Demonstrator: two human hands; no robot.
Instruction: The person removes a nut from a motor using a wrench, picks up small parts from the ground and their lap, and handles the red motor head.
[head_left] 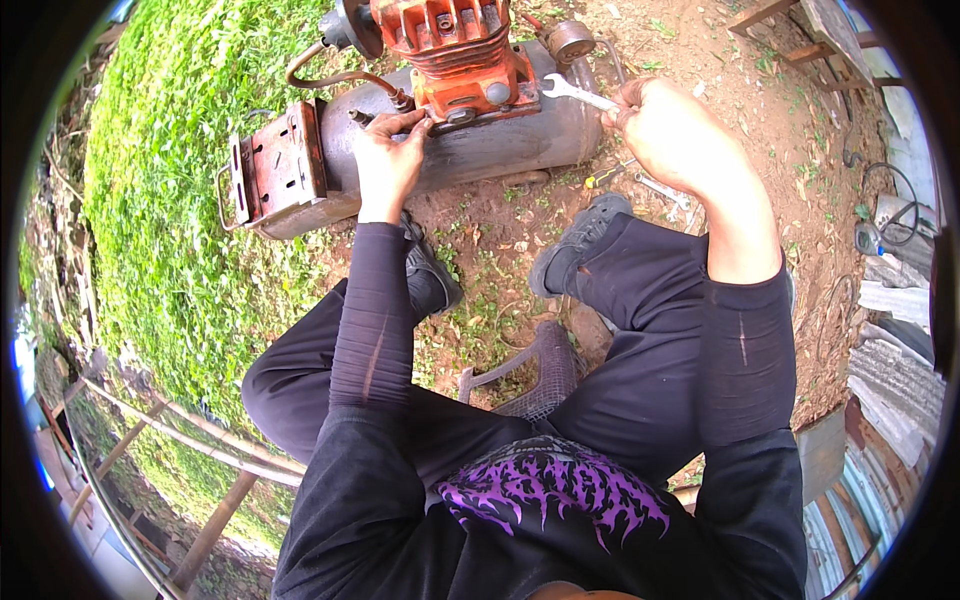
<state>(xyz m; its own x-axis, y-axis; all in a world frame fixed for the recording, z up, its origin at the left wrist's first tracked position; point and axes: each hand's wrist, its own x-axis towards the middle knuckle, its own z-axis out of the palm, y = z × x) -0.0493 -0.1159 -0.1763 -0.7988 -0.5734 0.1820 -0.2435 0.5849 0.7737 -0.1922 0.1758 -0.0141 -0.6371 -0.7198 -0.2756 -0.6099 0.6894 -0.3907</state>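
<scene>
An air compressor lies before me, with an orange finned pump (450, 45) mounted on a dark grey cylindrical tank (510, 145). My left hand (390, 155) is at the left corner of the pump's base, thumb and fingers pinched together; whatever they hold there is too small to make out. To the right of the pump, my right hand (665, 130) grips a silver open-end wrench (575, 91). Its open jaw points left, close to the base's right end but seemingly apart from it. A bent copper pipe (345, 77) runs from the pump's left side to a fitting near my left hand.
A red slotted bracket (277, 160) sits on the tank's left end, and a round gauge (571, 41) on its right. Another wrench (662, 190) and a yellow-handled tool (603, 177) lie on the dirt by my right shoe (580, 240). Grass (190, 180) spreads leftward; corrugated sheets (900, 390) lie right.
</scene>
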